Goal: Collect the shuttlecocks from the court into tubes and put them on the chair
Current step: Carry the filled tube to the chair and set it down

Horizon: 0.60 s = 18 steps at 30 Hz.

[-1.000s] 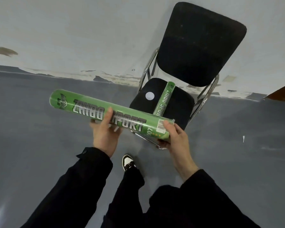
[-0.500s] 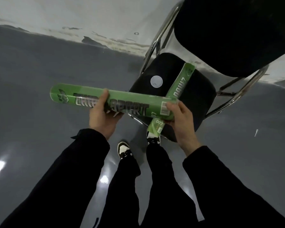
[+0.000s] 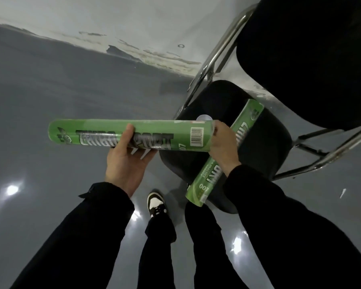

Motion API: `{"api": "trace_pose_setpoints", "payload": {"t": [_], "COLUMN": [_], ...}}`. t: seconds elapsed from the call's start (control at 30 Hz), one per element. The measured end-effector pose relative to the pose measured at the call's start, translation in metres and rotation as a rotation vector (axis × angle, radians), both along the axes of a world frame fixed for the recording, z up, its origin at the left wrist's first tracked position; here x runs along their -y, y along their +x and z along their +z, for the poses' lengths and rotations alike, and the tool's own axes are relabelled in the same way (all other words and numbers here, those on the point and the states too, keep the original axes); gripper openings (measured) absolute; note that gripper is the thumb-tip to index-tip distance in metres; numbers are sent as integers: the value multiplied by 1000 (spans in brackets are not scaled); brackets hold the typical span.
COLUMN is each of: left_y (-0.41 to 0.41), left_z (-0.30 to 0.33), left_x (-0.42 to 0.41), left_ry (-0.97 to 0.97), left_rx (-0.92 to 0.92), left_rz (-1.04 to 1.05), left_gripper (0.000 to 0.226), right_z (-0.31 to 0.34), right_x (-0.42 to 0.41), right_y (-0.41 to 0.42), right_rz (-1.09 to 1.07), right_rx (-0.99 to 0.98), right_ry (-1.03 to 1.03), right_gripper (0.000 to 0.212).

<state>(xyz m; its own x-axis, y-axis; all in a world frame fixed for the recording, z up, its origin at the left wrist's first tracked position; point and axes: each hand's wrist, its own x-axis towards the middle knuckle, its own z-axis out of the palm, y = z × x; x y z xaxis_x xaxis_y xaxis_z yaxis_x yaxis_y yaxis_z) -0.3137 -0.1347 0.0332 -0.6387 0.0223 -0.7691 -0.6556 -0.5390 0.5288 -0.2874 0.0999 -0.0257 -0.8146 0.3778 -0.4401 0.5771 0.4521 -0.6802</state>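
Observation:
I hold a green shuttlecock tube [image 3: 158,132] level in front of me, its right end over the front of the black chair seat [image 3: 265,151]. My left hand [image 3: 127,161] grips it from below near the middle, thumb over the top. My right hand [image 3: 223,144] clasps its right end by the barcode label. A second green tube [image 3: 229,155] lies diagonally across the seat, its near end sticking out past the seat's front edge. A white round cap [image 3: 203,117] rests on the seat, mostly hidden behind the held tube.
The chair's black backrest [image 3: 313,59] and chrome frame [image 3: 215,59] rise at the upper right, close to a scuffed white wall [image 3: 133,21]. Grey glossy floor [image 3: 50,90] spreads to the left. My shoe [image 3: 155,204] stands just left of the seat. A white scrap [image 3: 342,193] lies at right.
I have stepped closer to the chair, which now fills the upper right. The held tube has moved right, so its right end is over the seat, and it now lies level.

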Motion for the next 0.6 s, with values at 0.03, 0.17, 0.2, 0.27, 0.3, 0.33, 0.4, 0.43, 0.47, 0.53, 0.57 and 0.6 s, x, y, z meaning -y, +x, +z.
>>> {"api": "trace_pose_setpoints", "payload": {"t": [0.03,0.17,0.2,0.27,0.3,0.33,0.4,0.43,0.47,0.53,0.57,0.6], "left_y": [-2,-10,-11,-12,-13,-14,-16,-17,-18,-19,-20,-20], "left_z": [0,-6,-8,-10,-11,-12,-13,-14,-14,-15,-16,-17], "left_x": [5,15,18,21,23,24,26,26,28,30,31,32], "left_ry": [1,-29,-32,-31,-32,-34,-29,-25,-20,-8,-8,-12], "left_rx": [2,6,5,2,-1,-1,0,4,10,17,16,16], "left_rz": [15,57,64,82,90,94,99,104,111,136,146,148], "left_gripper": [42,26,21,15,15,15,16,16,17,18,18,17], "right_z": [-8,-32,-39,-54,-60,-65,-67,-65,-61,-50,-45,-45], "right_x": [3,9,9,8,7,4,-2,-5,-7,-7,-4,0], "right_y": [-10,-37,-41,-43,-41,-38,-31,-29,-26,-18,-14,-8], "right_rz": [141,454,468,486,500,505,452,335,180,14,60,127], "right_rx": [-11,215,264,286,267,243,183,126,55,-112,-160,-170], "right_ry": [99,403,426,438,462,474,424,338,221,86,116,179], "right_gripper": [22,68,66,56,52,49,46,47,48,53,56,58]}}
